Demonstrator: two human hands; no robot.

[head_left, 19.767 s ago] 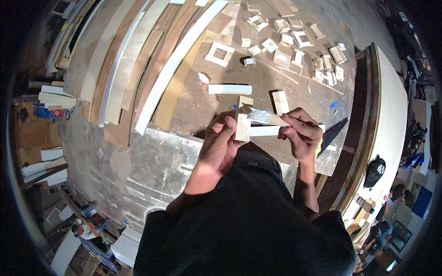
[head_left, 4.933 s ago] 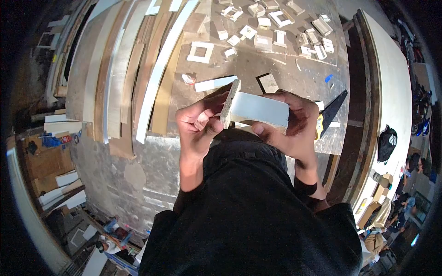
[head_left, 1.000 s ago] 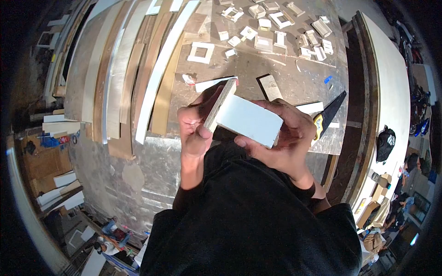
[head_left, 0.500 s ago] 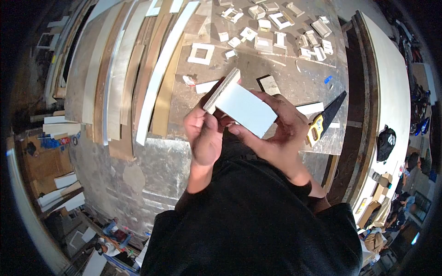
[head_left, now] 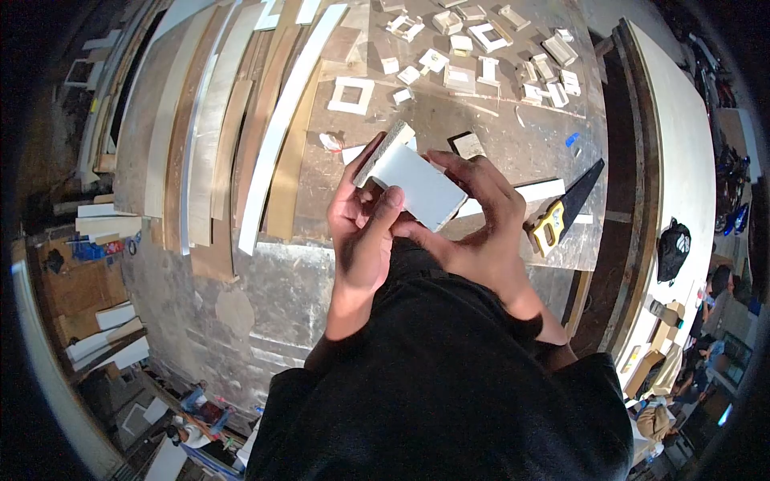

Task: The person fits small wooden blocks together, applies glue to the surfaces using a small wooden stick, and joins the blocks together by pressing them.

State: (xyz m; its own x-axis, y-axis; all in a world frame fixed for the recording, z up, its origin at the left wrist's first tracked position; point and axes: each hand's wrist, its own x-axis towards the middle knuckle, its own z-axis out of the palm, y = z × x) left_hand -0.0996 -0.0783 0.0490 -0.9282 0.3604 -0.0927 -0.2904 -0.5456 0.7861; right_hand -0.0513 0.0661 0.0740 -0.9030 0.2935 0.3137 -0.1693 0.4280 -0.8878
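Note:
Held up above the near part of the workbench is a small wooden assembly (head_left: 421, 188), with a broad white face and a raw-edged strip across its upper left end. My left hand (head_left: 361, 228) grips that strip end, its thumb lying over the white face. Around the lower right end curls my right hand (head_left: 489, 212), fingers on the far edge and thumb underneath. Beyond my right hand a small block (head_left: 467, 145) rests on the bench. To its right lies a hand saw (head_left: 568, 210) with a yellow handle and dark blade.
Long wooden strips (head_left: 273, 136) lie along the bench's left side. Several small wooden frames and blocks (head_left: 481, 72) are scattered at the back, with a square frame (head_left: 350, 94) nearer. A pale board (head_left: 678, 160) runs along the right. Other people appear at the lower edges.
The wooden assembly has tilted and shifted slightly. My left thumb has moved up onto the white face, and my right hand has moved a little left along the edge.

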